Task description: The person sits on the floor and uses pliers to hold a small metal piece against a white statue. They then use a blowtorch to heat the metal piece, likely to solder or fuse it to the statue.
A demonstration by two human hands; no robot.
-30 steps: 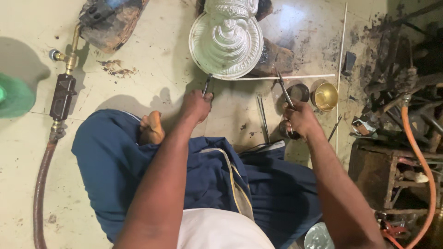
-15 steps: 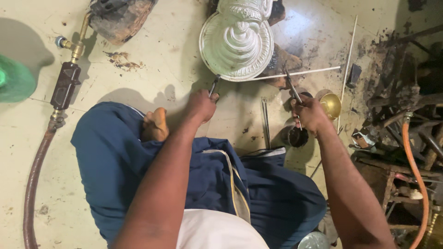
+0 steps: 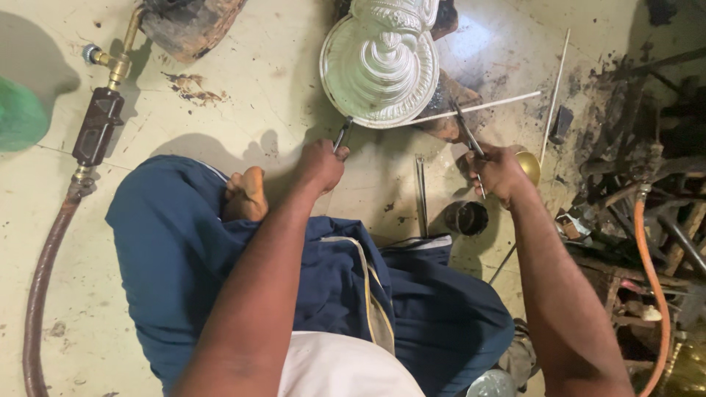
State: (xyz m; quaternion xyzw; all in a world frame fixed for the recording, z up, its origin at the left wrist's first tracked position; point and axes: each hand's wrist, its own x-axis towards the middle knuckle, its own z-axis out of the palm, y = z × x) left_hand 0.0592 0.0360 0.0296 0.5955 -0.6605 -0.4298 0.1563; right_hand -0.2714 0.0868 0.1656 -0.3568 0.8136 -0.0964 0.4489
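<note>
A white ornate domed metal piece with a round flanged base lies on the floor ahead of me. My left hand is closed on pliers whose jaws grip the near rim of that base. My right hand holds long tweezers that pinch a thin white rod; the rod's left end reaches the piece's right rim. I sit cross-legged in blue cloth, one bare foot showing by my left arm.
A small dark cup and a brass bowl sit near my right hand. A metal strip lies between my hands. A gas torch with brown hose lies left, a green object far left. Metal clutter and an orange hose fill the right.
The view has shifted slightly. My right hand with the tweezers has brought the white rod closer to the piece's rim. My left hand keeps the pliers on the rim.
</note>
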